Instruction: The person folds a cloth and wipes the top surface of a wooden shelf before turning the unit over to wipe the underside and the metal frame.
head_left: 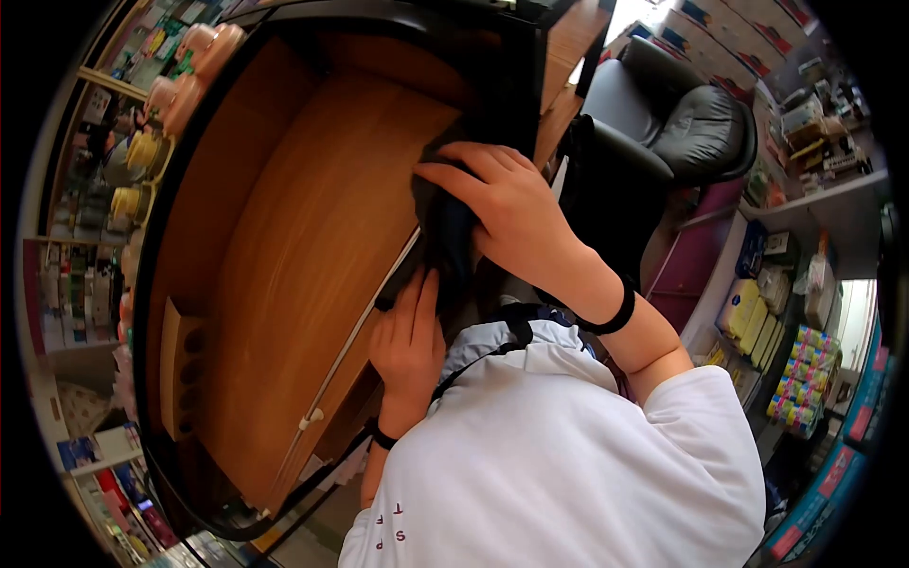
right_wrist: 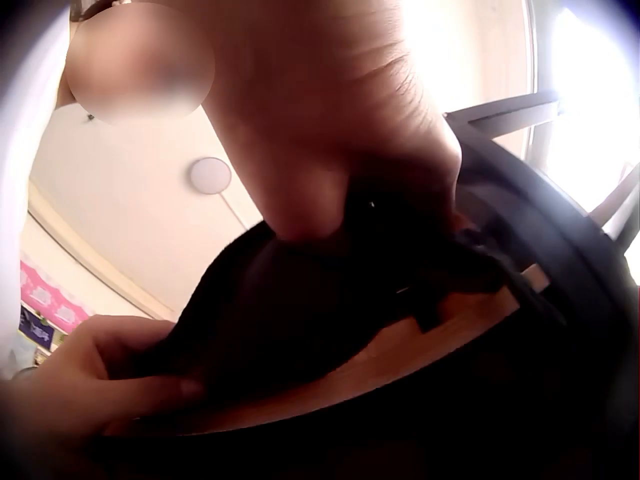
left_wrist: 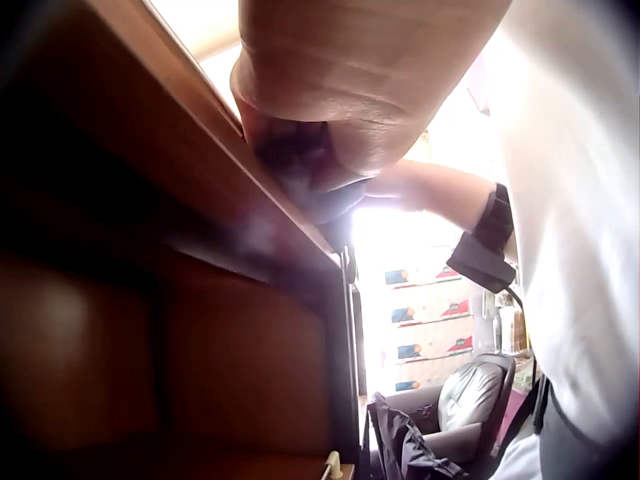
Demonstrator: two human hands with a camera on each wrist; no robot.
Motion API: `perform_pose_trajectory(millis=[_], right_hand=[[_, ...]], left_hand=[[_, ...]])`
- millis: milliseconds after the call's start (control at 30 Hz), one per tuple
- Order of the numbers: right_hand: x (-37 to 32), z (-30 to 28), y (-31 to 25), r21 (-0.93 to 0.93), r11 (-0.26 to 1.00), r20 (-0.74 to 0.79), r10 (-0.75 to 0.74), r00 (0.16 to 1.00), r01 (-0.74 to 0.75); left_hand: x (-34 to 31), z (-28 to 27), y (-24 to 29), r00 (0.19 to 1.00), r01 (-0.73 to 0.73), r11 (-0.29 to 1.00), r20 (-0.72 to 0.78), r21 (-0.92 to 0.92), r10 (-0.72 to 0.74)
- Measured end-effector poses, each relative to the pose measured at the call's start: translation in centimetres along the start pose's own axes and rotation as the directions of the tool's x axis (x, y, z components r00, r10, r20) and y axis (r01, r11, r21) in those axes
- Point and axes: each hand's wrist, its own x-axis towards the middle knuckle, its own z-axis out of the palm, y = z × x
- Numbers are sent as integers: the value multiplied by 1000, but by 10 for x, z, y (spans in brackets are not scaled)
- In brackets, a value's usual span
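Observation:
A dark, soft, cloth-like piece (head_left: 445, 232) lies over the near edge of a wooden desktop (head_left: 312, 180); its exact kind does not show. My right hand (head_left: 521, 204) grips the piece from above, with fingers bent over its far side. Closer to my body, my left hand (head_left: 409, 336) pinches the near end. In the right wrist view the thumb and fingers of the left hand (right_wrist: 90, 375) meet at the edge of the dark sheet (right_wrist: 280, 310), while the right palm (right_wrist: 330, 130) hangs over its upper part. Backlight darkens the hold in the left wrist view.
A thin white cord (head_left: 350, 346) runs along the desktop's near edge. A wooden strip with round holes (head_left: 180, 369) stands at the left side, inside a black frame (head_left: 156, 237). A black armchair (head_left: 701, 133) stands beyond; stocked shelves (head_left: 757, 312) line the right.

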Motion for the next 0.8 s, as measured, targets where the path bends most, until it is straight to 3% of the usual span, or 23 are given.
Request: perform_pose_trajectory(millis=[133,200,333,400,533,567,600,633,667,700,733,800], right_hand=[[21,-1,-15,43,998,216,-62,974,54],[37,-6,-26,69,997,532,-61,845,29],[79,3,-28,278,954,635,-272,723,115],[114,8,-45,310,897,568,-441,695,315],[173,45,-75,147,817,396,-566,723,558],[209,16,-132,-15,963,862,-124,491,269],[202,32,-126,1,959,867,-142,477,283],[187,56,-105,22,875,770,-324,550,484],[178,78,-87,7,750,644,-509,571,661],[178,92,-76,11,690,789,-451,417,724],[172,99,-70,18,683,785,-461,413,730],[168,109,-69,274,712,877,-461,136,646]], left_hand=[[-25,-33,-13,996,66,996,-58,-68,-70],[-36,-58,-16,995,27,999,-92,-30,-30],[-33,-134,-25,994,104,992,-50,70,-100],[-16,-178,-38,991,135,972,-13,192,-136],[23,-234,-90,998,57,870,-30,490,-48],[27,-233,-108,999,38,853,-49,521,-14],[26,-229,-124,998,58,847,-55,529,-35],[21,-221,-140,984,101,874,82,475,-158],[15,-215,-152,939,153,892,220,426,-266],[13,-208,-156,862,176,896,376,407,-340],[12,-201,-157,756,199,900,523,389,-393],[4,-189,-166,754,159,935,573,317,-323]])
